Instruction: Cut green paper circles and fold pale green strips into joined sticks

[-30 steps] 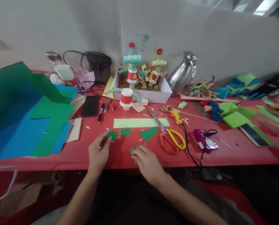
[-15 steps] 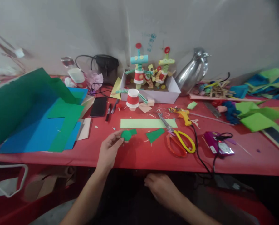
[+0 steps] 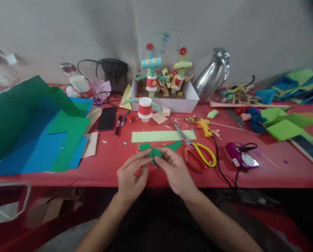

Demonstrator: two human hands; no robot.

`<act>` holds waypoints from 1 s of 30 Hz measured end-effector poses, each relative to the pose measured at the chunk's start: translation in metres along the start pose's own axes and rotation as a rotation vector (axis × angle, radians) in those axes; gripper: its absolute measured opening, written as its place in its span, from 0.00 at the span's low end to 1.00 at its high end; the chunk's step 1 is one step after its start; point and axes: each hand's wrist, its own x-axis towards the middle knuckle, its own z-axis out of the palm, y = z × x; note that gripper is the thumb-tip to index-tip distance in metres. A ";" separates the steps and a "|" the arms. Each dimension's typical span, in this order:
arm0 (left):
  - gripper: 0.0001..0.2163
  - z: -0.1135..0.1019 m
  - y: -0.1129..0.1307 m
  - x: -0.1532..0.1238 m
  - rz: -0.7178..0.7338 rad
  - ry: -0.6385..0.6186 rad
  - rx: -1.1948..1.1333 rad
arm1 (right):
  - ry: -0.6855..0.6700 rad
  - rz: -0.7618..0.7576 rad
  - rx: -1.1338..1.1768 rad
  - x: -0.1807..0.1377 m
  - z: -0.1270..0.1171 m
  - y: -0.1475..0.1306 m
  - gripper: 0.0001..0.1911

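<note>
On the left of the pair, the left hand [image 3: 132, 176] is pinching one edge of a green paper disc [image 3: 154, 153], which is sitting between both sets of fingertips above the near part of the red table [image 3: 101, 169]. The right hand [image 3: 179, 171], which was hanging below the table edge half a second ago, is now gripping the disc's other side, so the piece is apparently getting two-handed handling; whether it is being bent or merely turned, I cannot tell. Around them, from the left, a blue sheet [image 3: 22, 150] is lying partly under green paper [image 3: 72, 140], and a black phone [image 3: 106, 119] and a marker [image 3: 118, 125] are resting farther in. A green scrap [image 3: 144, 147] is lying just beyond the left fingers; behind it a red-and-white cup figure [image 3: 145, 110] is standing, with a pale green strip [image 3: 151, 136] running nearer the hands. A second green scrap [image 3: 175, 145] is showing only partly past the right hand. Just right of that hand, scissors [image 3: 189, 141] are crowding the space, while a yellow glue gun [image 3: 205, 127] is trailing its black cable [image 3: 219, 161] toward a purple device [image 3: 236, 154].
</note>
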 end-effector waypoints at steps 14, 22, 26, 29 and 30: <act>0.16 0.002 -0.011 0.032 -0.672 -0.025 -0.637 | 0.261 -0.262 -1.352 0.007 -0.098 -0.024 0.16; 0.11 0.003 -0.016 0.038 -0.816 0.084 -0.830 | 0.227 -0.112 -1.488 0.008 -0.154 -0.029 0.24; 0.09 0.006 -0.013 0.043 -0.867 0.143 -0.910 | 0.325 -0.013 -1.255 0.006 -0.159 -0.034 0.28; 0.07 0.012 -0.006 0.045 -0.868 0.165 -0.935 | 0.390 -0.019 -0.930 -0.009 -0.151 -0.037 0.33; 0.07 0.015 -0.003 0.045 -0.865 0.169 -0.942 | 0.380 -0.022 -0.778 -0.017 -0.144 -0.036 0.34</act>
